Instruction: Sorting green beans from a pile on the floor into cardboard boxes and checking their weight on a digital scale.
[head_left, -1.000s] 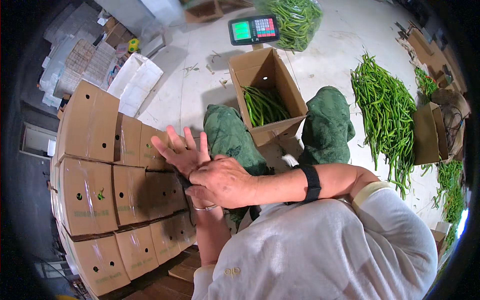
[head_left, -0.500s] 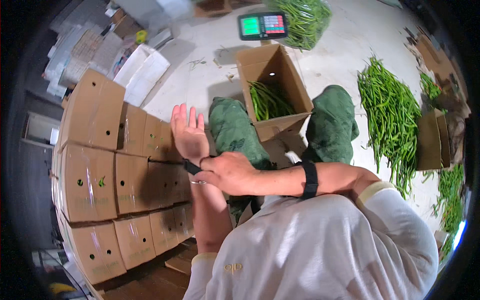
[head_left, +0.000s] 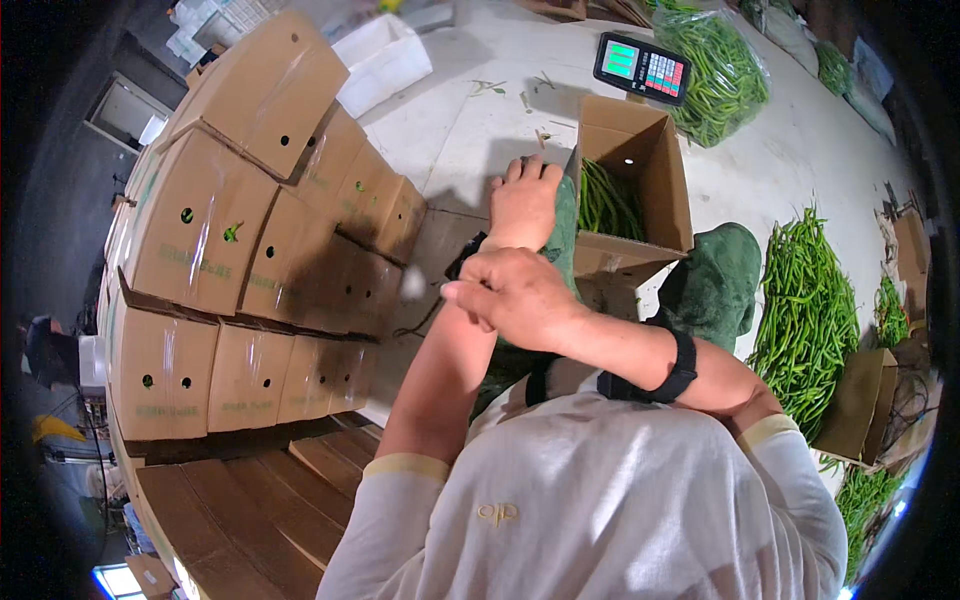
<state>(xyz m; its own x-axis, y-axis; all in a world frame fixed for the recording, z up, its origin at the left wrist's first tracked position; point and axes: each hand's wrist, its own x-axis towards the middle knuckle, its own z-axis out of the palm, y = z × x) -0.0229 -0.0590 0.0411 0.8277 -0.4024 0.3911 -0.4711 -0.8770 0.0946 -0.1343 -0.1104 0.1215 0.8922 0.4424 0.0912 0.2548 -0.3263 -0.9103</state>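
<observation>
My left hand (head_left: 525, 205) is back side up over my left knee, its fingers a little apart and nothing in it. My right hand (head_left: 530, 300) is wrapped around my left wrist, where a black wrist strap (head_left: 466, 252) shows beside the fingers; the rest of the strap is hidden. Another black strap (head_left: 680, 368) circles my right forearm. Between my green-clad legs stands an open cardboard box (head_left: 632, 262) with long green peppers (head_left: 607, 200) inside.
Stacked cardboard boxes (head_left: 215, 225) rise on my left. Ahead are a white box (head_left: 385, 65), a scale display (head_left: 641, 68) and a clear bag of green peppers (head_left: 715, 75). A long pile of green peppers (head_left: 805, 310) lies on the right, beside another open carton (head_left: 858, 405).
My left hand has turned from palm up to back up and moved over the left knee. My right hand stays around that wrist. The whole view has shifted toward the stacked boxes.
</observation>
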